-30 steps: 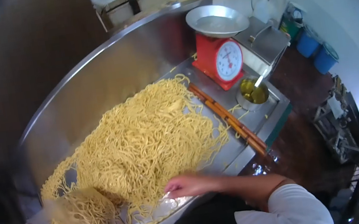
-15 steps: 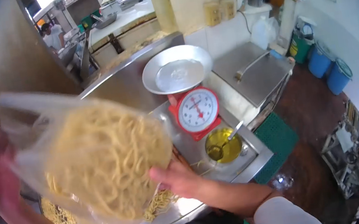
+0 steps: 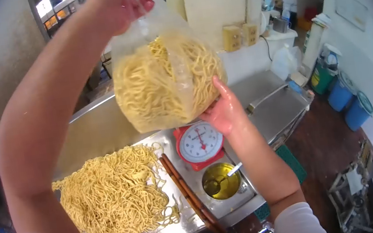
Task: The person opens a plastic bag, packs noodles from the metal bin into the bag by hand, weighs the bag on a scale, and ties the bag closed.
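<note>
A clear plastic bag of yellow noodles hangs upright in front of me. My left hand is raised high, closed around the gathered top of the bag. Under the bag's lower right corner, my right hand cups it, thumb up along the side and the other fingers partly hidden beneath. Directly below is a red dial scale; its pan is hidden behind the bag. A large heap of loose noodles spreads over the steel worktop on the left.
Two brown wooden sticks lie between the noodle heap and a bowl of yellow oil with a ladle in it. A steel counter with a brush stands right. Blue bins line the right wall.
The bag has moved up and right, from tilted to upright above the scale. My left hand has gone from open at the bag's mouth to gripping its top. My view has shifted.
</note>
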Demonstrator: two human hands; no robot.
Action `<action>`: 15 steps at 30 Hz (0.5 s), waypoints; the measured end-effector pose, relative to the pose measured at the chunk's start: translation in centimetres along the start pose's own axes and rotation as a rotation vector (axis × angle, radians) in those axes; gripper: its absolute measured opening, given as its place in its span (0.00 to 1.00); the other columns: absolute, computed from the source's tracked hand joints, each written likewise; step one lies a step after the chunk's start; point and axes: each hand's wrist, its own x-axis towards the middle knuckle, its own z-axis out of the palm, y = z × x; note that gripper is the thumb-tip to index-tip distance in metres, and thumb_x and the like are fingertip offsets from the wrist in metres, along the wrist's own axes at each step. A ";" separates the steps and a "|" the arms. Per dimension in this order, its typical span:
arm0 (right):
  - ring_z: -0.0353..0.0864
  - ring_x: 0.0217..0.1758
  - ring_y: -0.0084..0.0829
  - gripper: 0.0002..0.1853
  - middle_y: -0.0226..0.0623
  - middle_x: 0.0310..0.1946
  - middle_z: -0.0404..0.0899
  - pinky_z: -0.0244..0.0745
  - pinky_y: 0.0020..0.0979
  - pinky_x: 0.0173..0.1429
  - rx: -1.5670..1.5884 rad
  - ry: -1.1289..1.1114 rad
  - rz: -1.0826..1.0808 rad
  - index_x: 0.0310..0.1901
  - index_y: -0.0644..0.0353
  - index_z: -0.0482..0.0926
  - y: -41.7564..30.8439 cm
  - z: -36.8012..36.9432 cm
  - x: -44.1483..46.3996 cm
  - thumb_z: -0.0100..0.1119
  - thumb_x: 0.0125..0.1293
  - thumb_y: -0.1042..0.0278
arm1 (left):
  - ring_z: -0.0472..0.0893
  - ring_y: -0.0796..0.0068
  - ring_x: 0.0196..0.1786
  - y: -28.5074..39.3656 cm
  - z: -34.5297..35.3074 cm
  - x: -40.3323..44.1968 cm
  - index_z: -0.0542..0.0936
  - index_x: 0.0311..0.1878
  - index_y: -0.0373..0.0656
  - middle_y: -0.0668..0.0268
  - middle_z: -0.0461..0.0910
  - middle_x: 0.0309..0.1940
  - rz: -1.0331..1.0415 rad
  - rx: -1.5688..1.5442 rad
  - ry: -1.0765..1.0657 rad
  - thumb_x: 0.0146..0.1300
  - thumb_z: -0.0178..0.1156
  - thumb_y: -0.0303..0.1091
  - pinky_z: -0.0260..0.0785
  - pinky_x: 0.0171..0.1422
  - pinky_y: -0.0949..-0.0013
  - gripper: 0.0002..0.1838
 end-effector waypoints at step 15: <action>0.39 0.78 0.50 0.39 0.40 0.73 0.52 0.36 0.57 0.76 -0.206 -0.069 -0.119 0.70 0.56 0.56 -2.6 -3.4 -0.1 0.62 0.62 0.52 | 0.80 0.55 0.48 -6.7 0.9 4.7 0.65 0.57 0.28 0.46 0.78 0.45 -0.174 0.292 -0.421 0.64 0.50 0.54 0.69 0.58 0.53 0.34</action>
